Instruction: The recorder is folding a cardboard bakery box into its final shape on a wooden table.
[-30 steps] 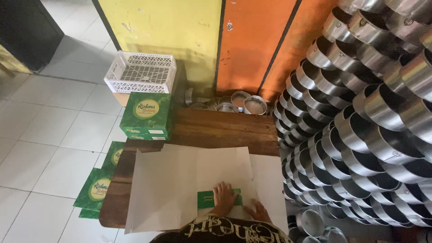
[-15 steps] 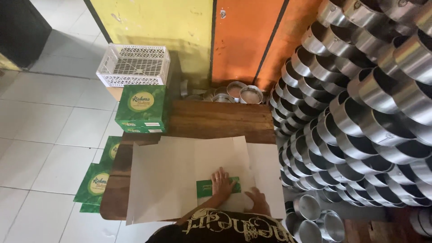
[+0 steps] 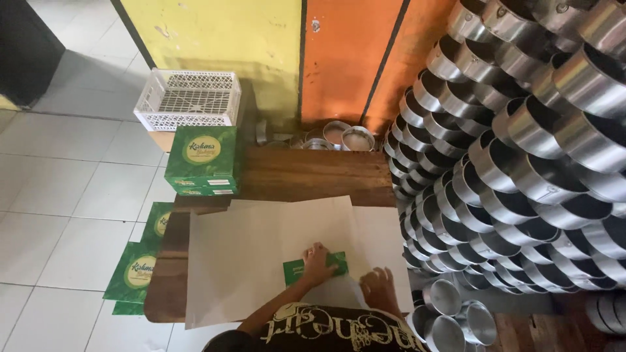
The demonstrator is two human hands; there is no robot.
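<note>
My left hand (image 3: 317, 261) presses flat on a small green carton flap (image 3: 295, 270) that lies on large sheets of pale brown paper (image 3: 261, 254) spread over a dark wooden table (image 3: 306, 176). My right hand (image 3: 379, 287) rests on the paper close to my body, fingers bent over its near edge. Whether either hand grips anything is hard to tell; the left lies on the green piece.
A stack of green boxes (image 3: 203, 160) stands on the table's far left corner, with a white plastic basket (image 3: 189, 99) behind it. Flat green cartons (image 3: 140, 267) lie on the tiled floor at left. Several stacked shiny metal tins (image 3: 521, 163) fill the right side.
The view has shifted slightly. My left hand has stayed on the green piece and my right hand has moved a little toward the paper's near edge.
</note>
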